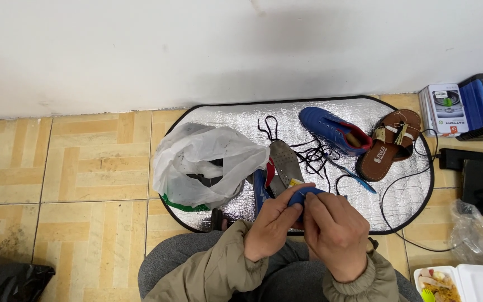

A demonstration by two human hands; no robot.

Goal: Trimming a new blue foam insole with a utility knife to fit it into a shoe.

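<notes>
— What containers do you see?

— I see a white plastic bag point(205, 165) on the silver mat point(230, 120) with something dark inside that I can't identify. At lower right, an open white foam box point(479, 282) holds food.

— And the hands?

— My left hand point(272, 226) and right hand point(336, 229) are both closed on the blue shoe point(300, 196), pinched between the fingertips over my lap at the mat's near edge. A second blue shoe point(331, 130) lies farther back, beside a brown sandal point(389, 144).
</notes>
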